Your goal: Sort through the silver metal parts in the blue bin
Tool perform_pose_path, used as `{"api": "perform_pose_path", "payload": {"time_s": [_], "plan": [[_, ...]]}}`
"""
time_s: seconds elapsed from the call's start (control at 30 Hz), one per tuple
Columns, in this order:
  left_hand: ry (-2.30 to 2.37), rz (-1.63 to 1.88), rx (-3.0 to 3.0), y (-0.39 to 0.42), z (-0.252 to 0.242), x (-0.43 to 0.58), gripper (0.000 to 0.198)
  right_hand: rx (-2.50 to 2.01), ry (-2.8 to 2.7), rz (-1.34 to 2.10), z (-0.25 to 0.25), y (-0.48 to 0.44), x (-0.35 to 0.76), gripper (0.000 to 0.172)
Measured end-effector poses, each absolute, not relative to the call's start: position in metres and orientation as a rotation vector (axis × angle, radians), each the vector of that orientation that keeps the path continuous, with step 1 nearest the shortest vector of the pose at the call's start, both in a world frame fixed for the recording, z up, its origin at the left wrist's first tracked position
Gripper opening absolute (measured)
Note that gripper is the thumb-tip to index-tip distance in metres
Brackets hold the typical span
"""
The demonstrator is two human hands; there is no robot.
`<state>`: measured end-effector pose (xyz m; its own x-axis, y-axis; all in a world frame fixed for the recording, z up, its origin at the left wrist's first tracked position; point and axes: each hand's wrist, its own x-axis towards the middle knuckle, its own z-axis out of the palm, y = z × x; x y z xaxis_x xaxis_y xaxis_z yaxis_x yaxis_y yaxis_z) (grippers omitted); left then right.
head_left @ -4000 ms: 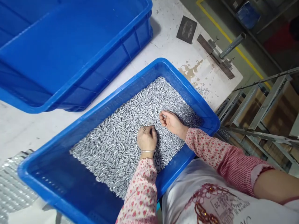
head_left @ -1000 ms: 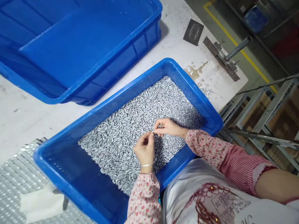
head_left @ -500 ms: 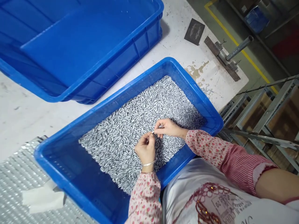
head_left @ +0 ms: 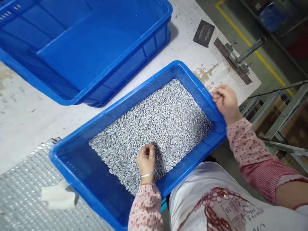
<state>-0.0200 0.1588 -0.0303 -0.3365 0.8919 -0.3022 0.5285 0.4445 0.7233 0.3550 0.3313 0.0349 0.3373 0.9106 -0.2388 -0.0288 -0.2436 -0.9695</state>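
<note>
A blue tub (head_left: 79, 131) holds a spread layer of small silver spindle-shaped metal pieces (head_left: 144, 118). My left hand (head_left: 146, 160) is over these pieces, thumb and forefinger pinched together. A tiny dark spot shows at the fingertips, too small to name. At the tub's right rim is my right hand (head_left: 226, 102), slightly blurred, with its fingers curled in. What it holds, if anything, is hidden, and I cannot tell whether it touches the rim.
A larger blue crate (head_left: 134, 56) stands behind the tub on the white worktable (head_left: 31, 112). A dark square plate (head_left: 204, 33) and a metal clamp fixture (head_left: 233, 61) lie at the far right. White scrap (head_left: 59, 196) rests on ridged silvery material (head_left: 26, 186) at left. Metal racks (head_left: 284, 112) stand right.
My right hand has left my left hand's fingertips and moved right, to the tub's right rim. The left hand stays over the pieces, still pinched. The view has shifted slightly.
</note>
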Motion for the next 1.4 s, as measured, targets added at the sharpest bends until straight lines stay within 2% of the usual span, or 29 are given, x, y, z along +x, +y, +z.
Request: {"api": "perform_pose_path", "payload": {"time_s": [0.1, 0.2, 0.3, 0.43, 0.6, 0.87, 1.03, 1.23, 1.4], "plan": [[2.167, 0.599, 1.292, 0.155, -0.036, -0.038, 0.034, -1.747, -0.805, 0.886, 0.009, 0.345, 0.425, 0.008], [2.245, 0.546, 1.376, 0.156, -0.037, -0.047, 0.033, -2.020, -0.794, 0.822, -0.023, 0.343, 0.457, 0.013], [2.248, 0.537, 1.424, 0.159, -0.038, -0.048, 0.032, -2.207, -1.083, 0.631, -0.046, 0.336, 0.463, 0.014], [2.173, 0.558, 1.532, 0.161, -0.036, -0.037, 0.031, -2.243, -1.621, 0.315, -0.056, 0.333, 0.460, 0.021], [2.031, 0.599, 1.681, 0.166, -0.032, -0.003, 0.030, -2.150, -1.590, 0.241, -0.048, 0.330, 0.456, 0.021], [1.877, 0.505, 1.812, 0.186, -0.037, 0.043, 0.028, -1.781, -1.302, 0.500, 0.014, 0.312, 0.410, 0.015], [1.852, 0.421, 1.874, 0.188, -0.040, 0.048, 0.026, -1.653, -1.594, 0.681, 0.051, 0.290, 0.352, 0.012], [1.896, 0.425, 1.822, 0.185, -0.041, 0.048, 0.024, -1.487, -1.811, 1.057, 0.048, 0.266, 0.302, 0.012], [1.906, 0.673, 1.482, 0.177, -0.036, 0.043, 0.024, -1.343, -1.999, 1.316, 0.032, 0.247, 0.275, 0.012]]}}
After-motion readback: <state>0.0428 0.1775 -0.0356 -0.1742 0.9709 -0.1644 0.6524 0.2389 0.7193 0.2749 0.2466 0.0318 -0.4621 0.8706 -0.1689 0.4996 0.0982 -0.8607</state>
